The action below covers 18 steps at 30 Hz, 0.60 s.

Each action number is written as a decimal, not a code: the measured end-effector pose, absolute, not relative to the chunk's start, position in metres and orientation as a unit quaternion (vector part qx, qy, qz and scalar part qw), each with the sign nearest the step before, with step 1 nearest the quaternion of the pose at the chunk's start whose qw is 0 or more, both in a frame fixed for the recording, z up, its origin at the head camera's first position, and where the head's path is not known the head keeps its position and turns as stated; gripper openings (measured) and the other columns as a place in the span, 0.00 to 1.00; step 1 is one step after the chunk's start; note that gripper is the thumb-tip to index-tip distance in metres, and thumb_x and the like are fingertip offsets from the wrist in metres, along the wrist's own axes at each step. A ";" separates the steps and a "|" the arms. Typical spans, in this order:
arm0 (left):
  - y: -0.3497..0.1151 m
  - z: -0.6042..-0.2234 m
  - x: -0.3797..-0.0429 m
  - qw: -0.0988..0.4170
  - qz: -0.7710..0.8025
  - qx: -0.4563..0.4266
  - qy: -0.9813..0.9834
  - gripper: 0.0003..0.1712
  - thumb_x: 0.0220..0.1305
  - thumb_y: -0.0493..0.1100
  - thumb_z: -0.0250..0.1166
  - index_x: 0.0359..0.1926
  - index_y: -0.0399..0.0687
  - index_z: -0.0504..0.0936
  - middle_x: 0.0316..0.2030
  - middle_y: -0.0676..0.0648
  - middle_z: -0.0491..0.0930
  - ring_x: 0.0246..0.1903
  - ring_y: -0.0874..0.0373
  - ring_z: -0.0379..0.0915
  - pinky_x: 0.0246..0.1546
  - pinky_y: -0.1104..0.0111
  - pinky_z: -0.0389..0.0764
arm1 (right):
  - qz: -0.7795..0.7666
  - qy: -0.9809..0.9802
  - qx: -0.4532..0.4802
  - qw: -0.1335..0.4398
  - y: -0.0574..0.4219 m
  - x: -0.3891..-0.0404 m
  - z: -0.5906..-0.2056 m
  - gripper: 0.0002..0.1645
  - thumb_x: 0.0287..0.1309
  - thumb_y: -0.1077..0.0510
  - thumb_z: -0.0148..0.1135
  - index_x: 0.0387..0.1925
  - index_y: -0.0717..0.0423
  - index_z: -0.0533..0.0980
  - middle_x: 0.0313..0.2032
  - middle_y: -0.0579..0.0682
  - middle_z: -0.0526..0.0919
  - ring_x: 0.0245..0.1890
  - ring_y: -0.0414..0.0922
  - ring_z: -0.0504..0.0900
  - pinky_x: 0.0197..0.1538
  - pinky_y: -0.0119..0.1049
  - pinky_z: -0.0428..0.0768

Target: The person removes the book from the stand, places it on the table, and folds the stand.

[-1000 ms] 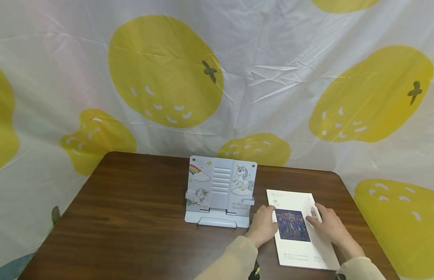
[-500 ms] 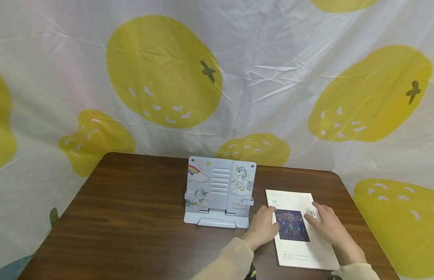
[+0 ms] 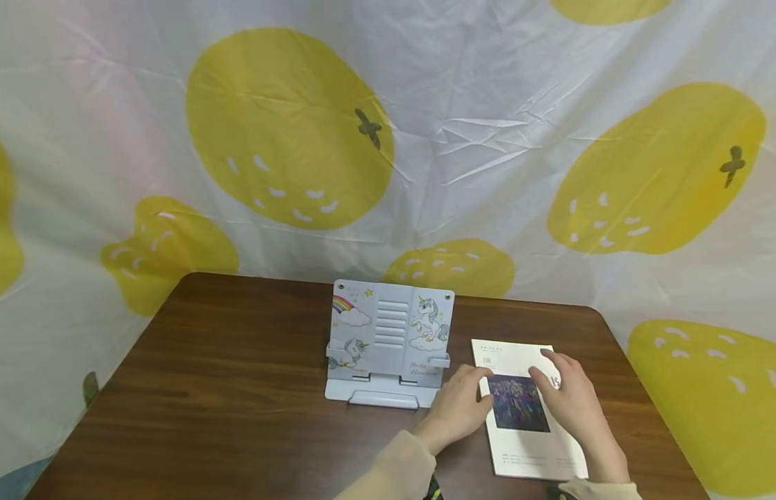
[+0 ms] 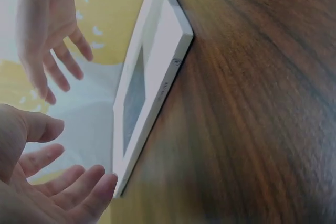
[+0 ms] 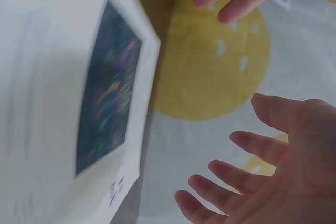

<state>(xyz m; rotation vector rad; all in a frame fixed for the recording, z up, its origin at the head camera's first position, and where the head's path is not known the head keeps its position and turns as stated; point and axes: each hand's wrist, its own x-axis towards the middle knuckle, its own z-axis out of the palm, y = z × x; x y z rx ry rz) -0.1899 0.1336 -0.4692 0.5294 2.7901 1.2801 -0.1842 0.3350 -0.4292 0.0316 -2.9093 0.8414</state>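
A white book (image 3: pixel 538 455) with a dark purple picture on its cover lies flat on the brown table. My left hand (image 3: pixel 459 403) is at the book's left edge, its fingers loosely spread; in the left wrist view one fingertip overlaps the book's far end. Over the book's right side hovers my right hand (image 3: pixel 572 399), thumb and fingers apart with nothing between them. The right wrist view shows its relaxed fingers (image 5: pixel 231 179) clear of the cover (image 5: pixel 47 103). To the left of the book stands a white bookstand (image 3: pixel 390 333) with unicorn pictures.
The wooden table (image 3: pixel 237 389) runs back to a white cloth (image 3: pixel 475 146) printed with yellow fruit, hanging behind it. The bookstand's front ledge (image 3: pixel 383 398) is close to my left hand.
My right hand has come off the book's right edge, rising and shifting left over the cover. My left hand has moved slightly left. The book stays flat on the table.
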 end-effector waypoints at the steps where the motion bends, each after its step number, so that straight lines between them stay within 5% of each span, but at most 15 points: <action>1: 0.132 -0.468 -0.190 0.010 0.413 0.174 0.894 0.22 0.62 0.46 0.65 0.58 0.57 0.78 0.51 0.52 0.75 0.44 0.58 0.76 0.42 0.65 0.78 | 0.286 -0.956 0.010 0.064 0.331 -0.184 -0.428 0.36 0.70 0.46 0.54 0.66 0.70 0.63 0.65 0.76 0.59 0.62 0.74 0.60 0.56 0.71 0.64; 7: 0.121 -0.458 -0.186 -0.010 0.434 0.196 0.879 0.22 0.63 0.44 0.64 0.59 0.54 0.78 0.51 0.52 0.75 0.37 0.65 0.71 0.35 0.71 0.75 | 0.335 -0.935 0.008 0.115 0.308 -0.185 -0.419 0.30 0.70 0.51 0.54 0.65 0.66 0.66 0.65 0.71 0.63 0.61 0.69 0.65 0.53 0.66 0.71; 18: 0.089 -0.433 -0.188 -0.050 0.466 0.194 0.862 0.21 0.66 0.42 0.62 0.60 0.51 0.76 0.56 0.50 0.74 0.51 0.57 0.74 0.49 0.63 0.77 | 0.419 -0.894 -0.011 0.158 0.270 -0.189 -0.412 0.25 0.70 0.53 0.54 0.64 0.60 0.70 0.63 0.64 0.68 0.61 0.63 0.69 0.54 0.57 0.76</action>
